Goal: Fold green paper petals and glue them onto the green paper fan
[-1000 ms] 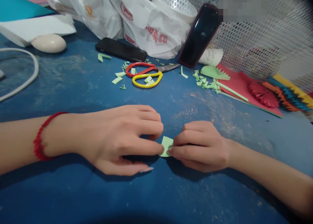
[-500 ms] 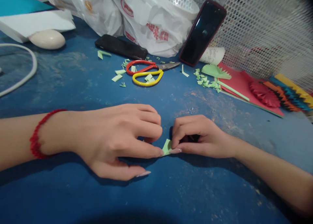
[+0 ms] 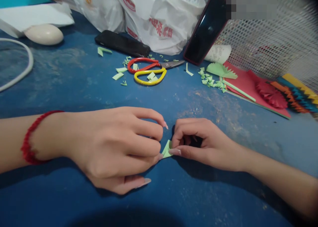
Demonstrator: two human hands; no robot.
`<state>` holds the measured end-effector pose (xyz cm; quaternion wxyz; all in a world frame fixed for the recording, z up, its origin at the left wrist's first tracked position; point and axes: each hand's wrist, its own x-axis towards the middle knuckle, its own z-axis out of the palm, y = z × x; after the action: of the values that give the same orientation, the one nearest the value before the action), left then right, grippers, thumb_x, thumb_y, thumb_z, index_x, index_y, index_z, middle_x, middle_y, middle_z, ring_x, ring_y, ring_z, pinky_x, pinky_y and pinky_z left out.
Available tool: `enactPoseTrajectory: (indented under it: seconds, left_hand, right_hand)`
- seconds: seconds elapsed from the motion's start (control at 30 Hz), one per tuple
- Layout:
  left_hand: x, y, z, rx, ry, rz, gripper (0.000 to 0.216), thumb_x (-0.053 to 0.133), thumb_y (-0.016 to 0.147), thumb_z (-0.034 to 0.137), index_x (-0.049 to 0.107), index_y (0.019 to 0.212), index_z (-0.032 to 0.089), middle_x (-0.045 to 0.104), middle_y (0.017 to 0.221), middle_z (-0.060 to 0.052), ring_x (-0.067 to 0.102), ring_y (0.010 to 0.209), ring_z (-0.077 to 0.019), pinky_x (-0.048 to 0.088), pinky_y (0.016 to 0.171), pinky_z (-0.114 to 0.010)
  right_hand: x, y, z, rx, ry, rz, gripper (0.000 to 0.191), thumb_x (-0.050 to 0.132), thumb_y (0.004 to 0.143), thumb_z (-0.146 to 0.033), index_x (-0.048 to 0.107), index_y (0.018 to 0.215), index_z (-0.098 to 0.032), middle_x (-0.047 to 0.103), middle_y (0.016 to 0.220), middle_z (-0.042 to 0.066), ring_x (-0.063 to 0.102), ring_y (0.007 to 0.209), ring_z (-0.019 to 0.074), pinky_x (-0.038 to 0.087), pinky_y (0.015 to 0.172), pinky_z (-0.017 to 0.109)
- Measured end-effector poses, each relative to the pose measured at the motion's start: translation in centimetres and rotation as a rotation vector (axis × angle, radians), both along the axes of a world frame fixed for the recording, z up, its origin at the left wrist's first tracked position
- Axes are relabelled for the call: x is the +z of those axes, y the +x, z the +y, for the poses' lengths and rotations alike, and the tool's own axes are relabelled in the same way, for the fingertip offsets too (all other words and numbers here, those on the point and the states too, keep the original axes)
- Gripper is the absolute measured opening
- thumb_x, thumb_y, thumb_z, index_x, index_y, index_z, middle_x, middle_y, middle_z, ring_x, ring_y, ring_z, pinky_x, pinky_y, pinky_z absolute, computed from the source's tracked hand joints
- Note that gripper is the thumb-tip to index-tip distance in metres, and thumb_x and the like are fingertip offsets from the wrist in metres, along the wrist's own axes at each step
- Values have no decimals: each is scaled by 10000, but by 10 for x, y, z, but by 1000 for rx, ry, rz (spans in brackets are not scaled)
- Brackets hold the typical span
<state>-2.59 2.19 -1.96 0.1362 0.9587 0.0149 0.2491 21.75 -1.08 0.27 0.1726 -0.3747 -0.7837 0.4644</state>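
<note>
A small folded piece of light green paper [image 3: 166, 150] lies on the blue tabletop between my hands. My right hand [image 3: 206, 142] pinches its right side between thumb and bent fingers. At the left edge of the paper rests the index fingertip of my left hand [image 3: 116, 146], which wears a red braided bracelet [image 3: 29, 137]. That hand is palm down, its thumb apart from the fingers, gripping nothing. Beyond the hands lie scissors [image 3: 150, 70] with one red and one yellow handle loop, blades partly apart, among green paper scraps [image 3: 117, 76].
A black phone [image 3: 121, 43] lies behind the scissors, and another phone [image 3: 205, 28] leans upright. White plastic bags [image 3: 159, 22] line the back. More green scraps [image 3: 211, 79] and red paper [image 3: 238, 71] are at right. A white cable [image 3: 29, 60] curves at left.
My left hand's index finger has bent and its upper fingers have spread, the little finger stretching out. The green paper has tilted slightly under the fingertips. My right hand keeps its pinch.
</note>
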Motion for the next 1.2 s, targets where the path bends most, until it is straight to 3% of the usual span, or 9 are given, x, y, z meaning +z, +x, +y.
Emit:
enactPoseTrajectory:
  seconds: [0.03,0.1,0.37,0.57,0.77,1.2]
  left_hand:
    - [6,1,5,-146,40,67,114,663,840,342,743,768,305,692,700,-11,683,698,-179,588,960,-370]
    - [15,3,14,-221,87,94,105,675,834,287,737,750,283,697,705,-19,688,723,-192,563,1004,-400]
    - [15,5,15,-154,8,130,107,650,843,294,741,787,304,709,734,-23,692,731,-211,562,983,-440]
    - [18,7,8,-203,32,100,122,669,817,271,713,703,265,671,672,-25,634,621,-192,570,963,-417]
    - [15,7,9,-185,77,68,140,654,822,291,713,709,234,651,647,-16,622,613,-175,555,969,-414]
    - [18,6,10,-173,54,73,201,630,833,297,692,653,230,630,605,-18,635,627,-191,560,910,-402]
  right_hand:
    - [0,0,-1,-6,5,-6,75,718,855,-112,690,789,-137,596,748,-17,537,631,67,444,584,170]
    - [1,-1,-1,-8,13,-15,82,712,858,-107,684,786,-135,590,749,-19,537,639,67,441,593,171]
    - [2,2,4,72,16,-41,89,685,907,-168,673,822,-145,606,774,-13,546,692,92,439,641,208]
    - [2,2,8,160,65,-20,133,653,930,-181,663,803,-145,640,786,3,578,777,119,445,741,251]
    - [-1,2,3,66,16,19,115,694,886,-154,674,775,-135,592,729,-10,531,671,90,432,624,203]
    - [-4,3,2,18,41,3,87,739,838,-122,703,761,-101,603,715,-2,530,621,65,415,570,178]
